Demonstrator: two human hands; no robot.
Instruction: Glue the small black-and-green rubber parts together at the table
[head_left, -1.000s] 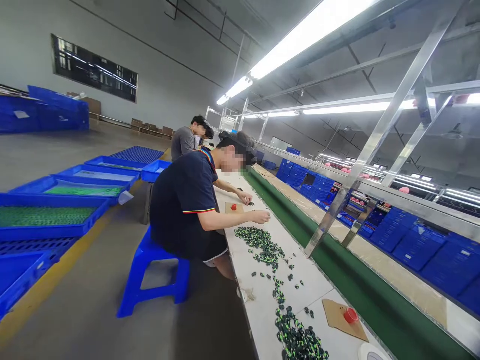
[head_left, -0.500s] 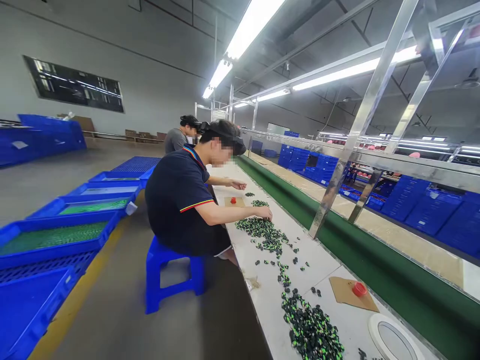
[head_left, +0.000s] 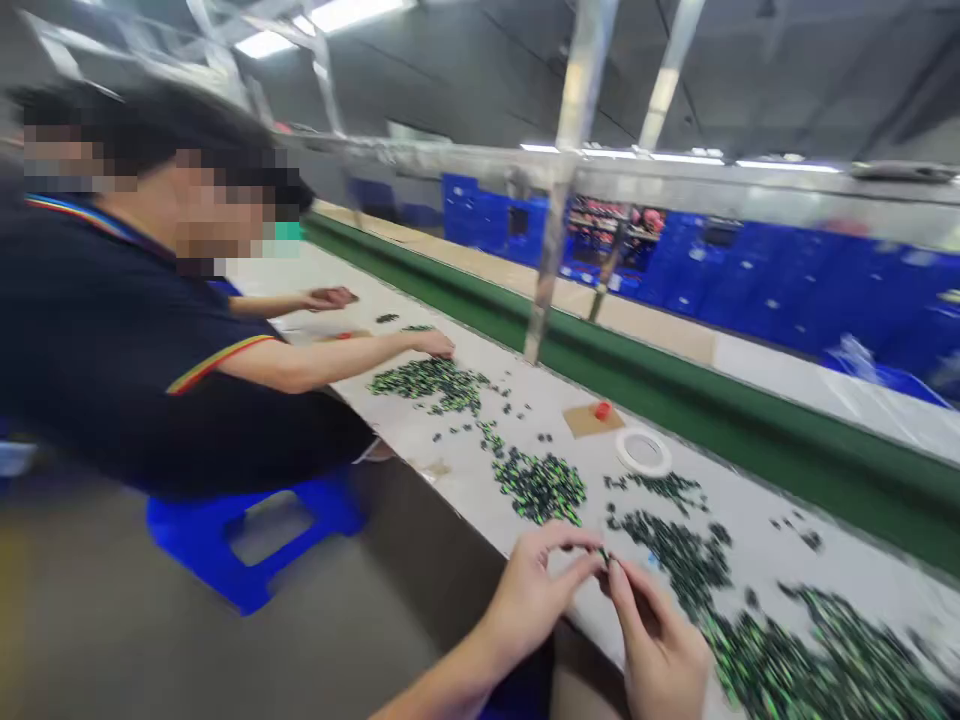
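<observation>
My left hand (head_left: 536, 580) and my right hand (head_left: 660, 635) meet over the near edge of the white table (head_left: 465, 470). Their fingertips pinch a small black-and-green part (head_left: 604, 553), mostly covered by the fingers and blurred. Just beyond my hands lies a pile of small black-and-green parts (head_left: 538, 484). To the right of it is a darker pile (head_left: 679, 555), and a larger green-and-black heap (head_left: 787, 660) spreads at the lower right.
A co-worker (head_left: 97, 330) sits at the left on a blue stool (head_left: 255, 540), one hand over another pile (head_left: 427, 385). Farther back lie a tape roll (head_left: 643, 453) and a red cap (head_left: 602, 410) on cardboard (head_left: 581, 421). A metal post (head_left: 551, 240) stands by the green belt (head_left: 675, 400).
The view has swung right and down, with motion blur. Both my hands, out of view before, now show with a small part between them. The co-worker appears larger and farther left.
</observation>
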